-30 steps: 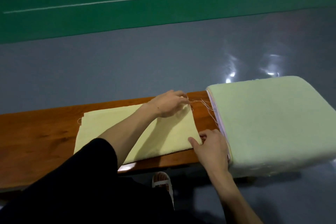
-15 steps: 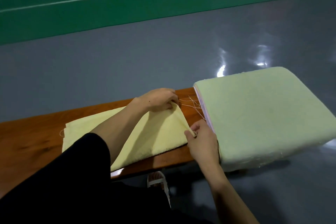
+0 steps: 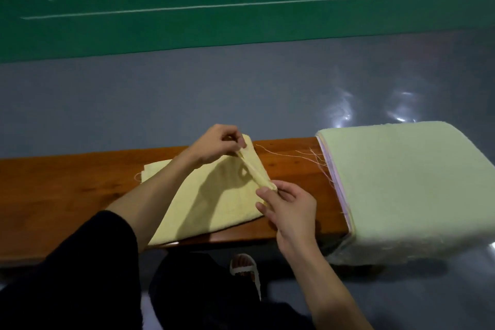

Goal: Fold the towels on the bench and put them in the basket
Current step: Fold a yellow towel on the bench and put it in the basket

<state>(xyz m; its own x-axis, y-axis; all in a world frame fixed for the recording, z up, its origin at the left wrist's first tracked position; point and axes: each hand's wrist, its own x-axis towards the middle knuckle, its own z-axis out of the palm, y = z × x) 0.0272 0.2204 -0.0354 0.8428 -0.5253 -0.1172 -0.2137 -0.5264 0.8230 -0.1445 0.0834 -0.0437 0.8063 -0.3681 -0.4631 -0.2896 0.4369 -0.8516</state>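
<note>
A pale yellow towel (image 3: 214, 203) lies on the wooden bench (image 3: 67, 190) in front of me. My left hand (image 3: 217, 143) pinches its far right corner and holds it off the bench. My right hand (image 3: 288, 205) pinches the near right corner. The towel's right edge is stretched taut between the two hands and lifted above the rest of the cloth. To the right, a thick stack of towels (image 3: 407, 187) with a light green one on top sits on the bench end. No basket is in view.
Loose threads (image 3: 308, 155) trail from the stack across the bare wood. Grey floor lies beyond the bench, then a green court with white lines (image 3: 241, 5). My dark-clothed legs and a white sandal (image 3: 246, 270) are below the bench's near edge.
Both hands took hold of the towel's right corners and raised that edge, drawing it leftward away from the stack. The camera view tilted and shifted.
</note>
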